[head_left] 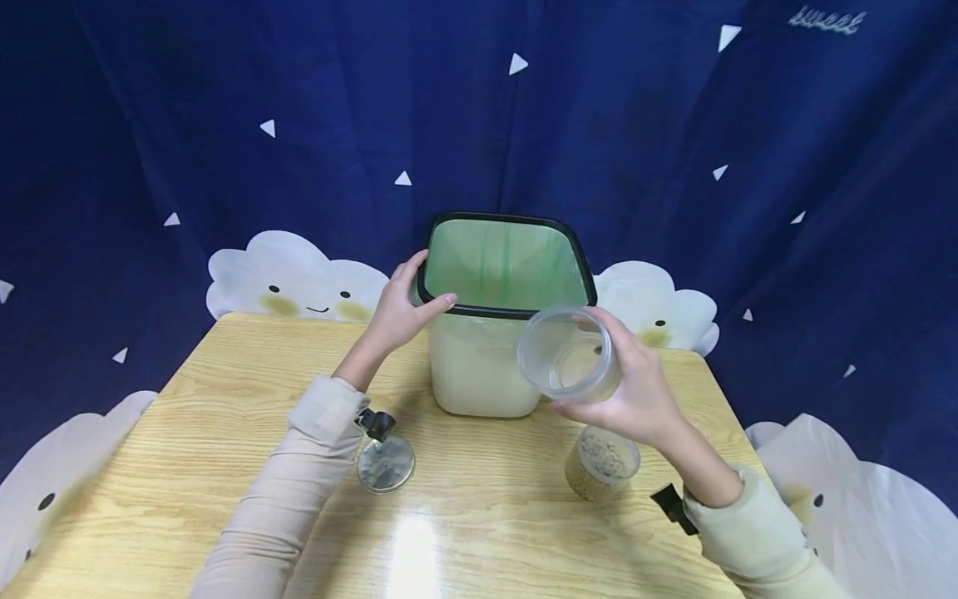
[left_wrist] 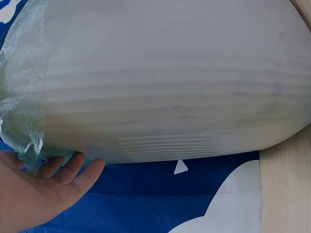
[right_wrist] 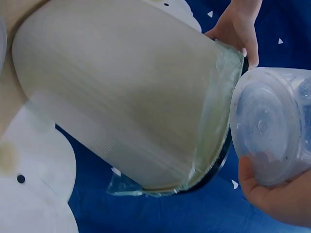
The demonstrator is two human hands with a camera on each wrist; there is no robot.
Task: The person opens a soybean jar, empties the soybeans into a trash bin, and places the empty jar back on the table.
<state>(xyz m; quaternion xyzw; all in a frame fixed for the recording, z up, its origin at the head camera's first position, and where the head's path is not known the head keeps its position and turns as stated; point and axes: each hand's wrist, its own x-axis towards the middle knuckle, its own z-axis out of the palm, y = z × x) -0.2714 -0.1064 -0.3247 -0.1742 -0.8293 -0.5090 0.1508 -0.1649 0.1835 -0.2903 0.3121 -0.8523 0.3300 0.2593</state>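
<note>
while left hand (head_left: 402,306) around bin rim (head_left: 494,312), clear cup (head_left: 563,356) snug between thumb and fingers of right hand (head_left: 638,389)

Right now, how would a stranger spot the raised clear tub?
On the wooden table stands a whitish, black-rimmed bin. By its near right corner, the person's right grip holds the clear tub. It looks empty, unlike the tub of pale granules on the table.

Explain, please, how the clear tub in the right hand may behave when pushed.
The tub looks empty, so it is probably light. Its smooth plastic may slip a little. Its round wall suggests it could roll if laid on its side.
</note>
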